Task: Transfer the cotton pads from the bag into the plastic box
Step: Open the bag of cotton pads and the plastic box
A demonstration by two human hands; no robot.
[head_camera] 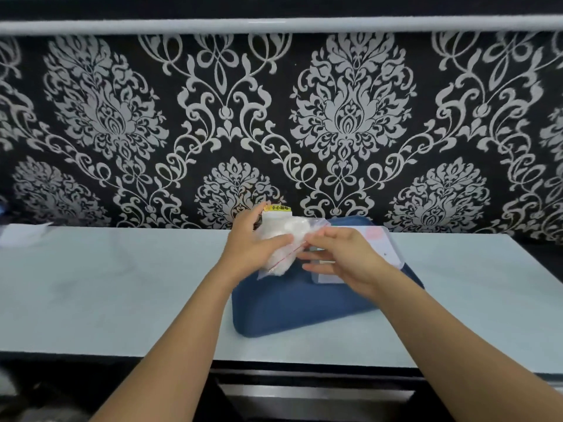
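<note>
While both hands (253, 248) (341, 257) pinch it, crinkly clear bag (281, 239) bulges with fluffy pads.

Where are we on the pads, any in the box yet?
None that I can see. Done: the bag is picked up and held over the blue tray. In hand: the left hand grips the bag, full of white pads, while the right hand pinches its top edge by the red seal. Left: open it and move the pads into the clear box.
</note>
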